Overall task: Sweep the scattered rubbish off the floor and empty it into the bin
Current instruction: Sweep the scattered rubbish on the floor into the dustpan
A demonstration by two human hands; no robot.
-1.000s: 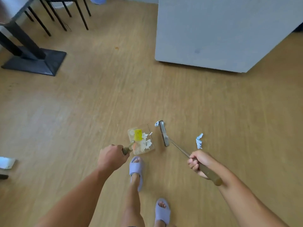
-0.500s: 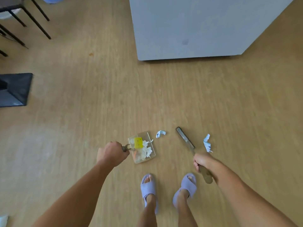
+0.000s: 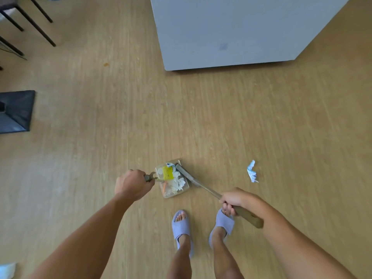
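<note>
My left hand (image 3: 131, 184) grips the handle of a clear dustpan (image 3: 182, 191) that rests on the wooden floor. The pan holds white paper scraps, a yellow piece (image 3: 167, 172) and an orange bit. My right hand (image 3: 231, 201) grips the wooden handle of a long broom (image 3: 247, 216). The broom's grey head (image 3: 184, 175) lies against the dustpan's right edge, with a small white-blue scrap (image 3: 170, 164) at the pan's far corner. A crumpled white-blue paper scrap (image 3: 251, 173) lies on the floor to the right, apart from the broom.
A large grey-white cabinet (image 3: 231, 31) stands ahead on the right. A dark table base (image 3: 16, 111) and black chair legs (image 3: 40, 27) are at the left. Something white (image 3: 7, 269) lies at the bottom left. My feet in purple slippers (image 3: 182, 228) stand just behind the dustpan.
The broom head swept left from the open floor to the dustpan's right edge, pushing the small scrap onto the pan's corner. The dustpan stayed in my left hand.
</note>
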